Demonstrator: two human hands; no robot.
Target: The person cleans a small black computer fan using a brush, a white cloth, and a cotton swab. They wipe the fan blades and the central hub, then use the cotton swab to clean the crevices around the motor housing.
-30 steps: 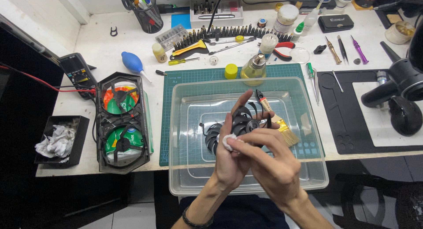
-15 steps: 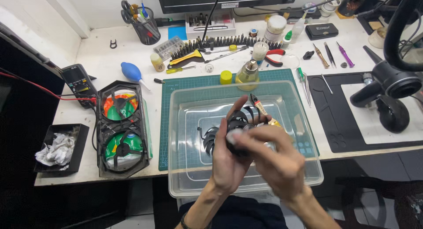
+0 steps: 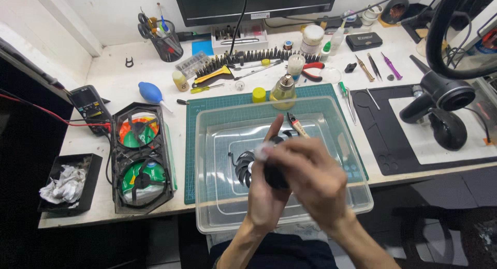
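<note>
Only the head view here, looking straight down at a cluttered white counter (image 3: 129,82).

Both hands are up over a clear plastic tub (image 3: 207,144) that sits on a green cutting mat (image 3: 207,108) at the front edge of the counter. The left hand (image 3: 266,196) has its fingers wrapped around a black fan rotor (image 3: 247,168), with the blades sticking out to the left of the palm and the index finger pointing up. So the fan is in the air above the middle of the tub, not resting in it. The right hand (image 3: 310,178) is bunched up on top of the rotor's hub, fingers closed and pinching a small white wad (image 3: 261,152) against it. It's a bit motion-blurred, so I can't tell exactly what the wad is. A brush with a pale handle (image 3: 298,126) pokes out from behind the hands, and I can't tell which hand has it.

Around them: a black dual-fan shroud (image 3: 142,160) with orange and green showing through lies left of the mat, a multimeter (image 3: 89,103) with red leads sits behind that, and a black tray of crumpled wipes (image 3: 67,183) is at the far left. Behind the tub there's a brass-coloured dispenser bottle (image 3: 283,90), a blue air blower (image 3: 150,92) and a row of screwdriver bits (image 3: 248,56). A black hair-dryer-like blower (image 3: 440,100) rests on the dark mat (image 3: 393,144) on the right.
</note>
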